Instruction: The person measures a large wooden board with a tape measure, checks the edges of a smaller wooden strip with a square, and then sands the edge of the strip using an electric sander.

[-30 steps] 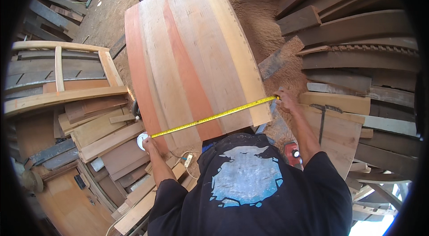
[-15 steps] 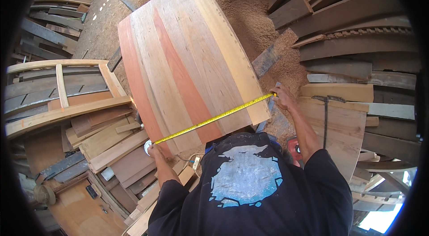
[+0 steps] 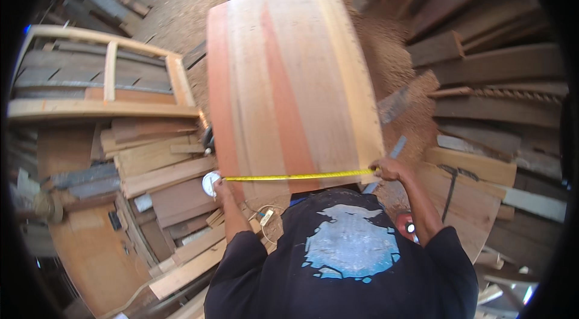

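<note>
A round white case (image 3: 211,183) is gripped by the left hand (image 3: 223,189), just beside the near left corner of the wooden panel (image 3: 289,77); the yellow tape (image 3: 295,177) is pinched at its other end by the right hand (image 3: 389,169). The tape is stretched crosswise between the separated hands, along the near edge; the panel's long axis is directed away.

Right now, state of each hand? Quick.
Left hand: closed, holding the left end of the yellow tape, a round white thing beside it.
Right hand: closed, holding the tape's right end near the board's right edge.
</note>
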A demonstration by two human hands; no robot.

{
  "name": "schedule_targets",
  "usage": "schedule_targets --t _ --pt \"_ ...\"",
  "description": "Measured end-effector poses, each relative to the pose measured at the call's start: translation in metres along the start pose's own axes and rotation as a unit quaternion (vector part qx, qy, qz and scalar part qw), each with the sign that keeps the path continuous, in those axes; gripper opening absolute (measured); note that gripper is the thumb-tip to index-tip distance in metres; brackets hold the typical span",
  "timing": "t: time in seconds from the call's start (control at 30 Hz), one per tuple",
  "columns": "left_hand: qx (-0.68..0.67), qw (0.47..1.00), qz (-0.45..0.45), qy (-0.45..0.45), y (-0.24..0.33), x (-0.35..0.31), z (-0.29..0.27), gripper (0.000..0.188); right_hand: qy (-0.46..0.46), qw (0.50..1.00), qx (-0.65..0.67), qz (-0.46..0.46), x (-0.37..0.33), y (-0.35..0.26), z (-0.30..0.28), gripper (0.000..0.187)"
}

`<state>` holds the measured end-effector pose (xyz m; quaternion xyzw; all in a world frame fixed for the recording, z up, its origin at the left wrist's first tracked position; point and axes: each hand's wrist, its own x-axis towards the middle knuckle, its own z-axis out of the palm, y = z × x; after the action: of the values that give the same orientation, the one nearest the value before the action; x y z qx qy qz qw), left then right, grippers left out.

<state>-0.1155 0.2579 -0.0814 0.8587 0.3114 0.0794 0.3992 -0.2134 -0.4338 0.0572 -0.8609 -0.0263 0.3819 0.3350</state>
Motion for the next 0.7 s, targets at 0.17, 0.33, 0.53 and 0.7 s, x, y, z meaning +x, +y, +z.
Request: schedule_targets --t 0.17,0.33,0.53,0.7 --pt "-0.106 0.981 -0.16 -0.011 0.041 -0.014 0.028 0.033 -0.082 0.991 0.103 -0.028 0.012 -0.03 0.039 0.04" --pt "-0.068 0.991 -0.115 -0.015 0.04 -0.014 0.006 0.041 -0.052 0.981 0.186 -0.035 0.006 -0.031 0.058 0.033" --pt "0.055 0.997 -0.011 -0.05 0.05 -0.027 0.02 0.039 0.0 0.977 0.207 0.056 -0.023 -0.004 0.046 0.038" --pt "0.047 0.995 0.008 -0.085 0.083 -0.033 0.026 0.037 0.063 0.959 0.205 0.188 -0.061 0.018 0.065 0.048"
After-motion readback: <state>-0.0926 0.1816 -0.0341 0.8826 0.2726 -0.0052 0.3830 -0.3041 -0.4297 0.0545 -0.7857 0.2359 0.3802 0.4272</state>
